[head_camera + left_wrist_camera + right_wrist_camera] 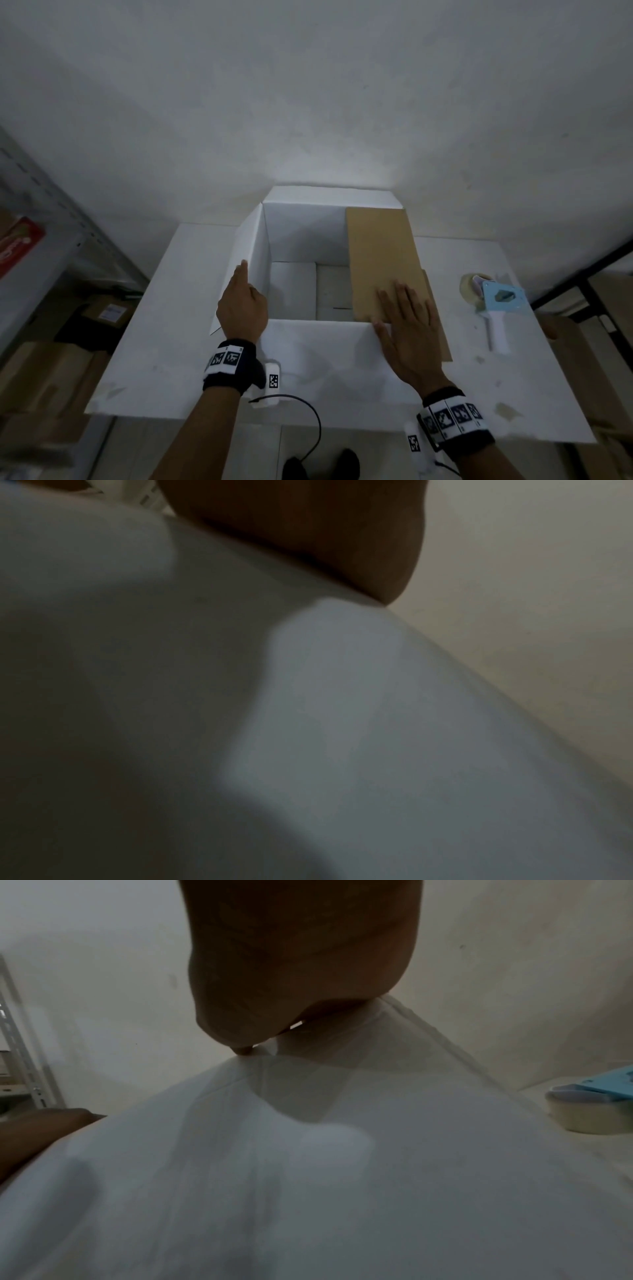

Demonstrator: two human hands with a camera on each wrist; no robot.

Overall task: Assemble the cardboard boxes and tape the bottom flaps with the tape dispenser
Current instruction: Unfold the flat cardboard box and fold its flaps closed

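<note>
A white cardboard box (301, 233) stands open in the middle of the white table (164, 308), with its flaps up or spread. My left hand (244, 301) lies with straight fingers against the outside of the left flap (251, 240). My right hand (406, 322) presses flat on the brown inner face of the right flap (383, 253), which leans over the opening. The near flap (318, 356) lies spread toward me. In the right wrist view the palm (294, 969) bears on the white cardboard (342, 1164). The tape dispenser (493, 301), blue with a white handle, lies on the table to the right.
A metal shelf (41, 219) with a red packet stands at the left. Brown cardboard boxes (44, 373) sit on the floor below it. More brown cardboard (575, 346) shows past the table's right edge. A wall rises close behind the box.
</note>
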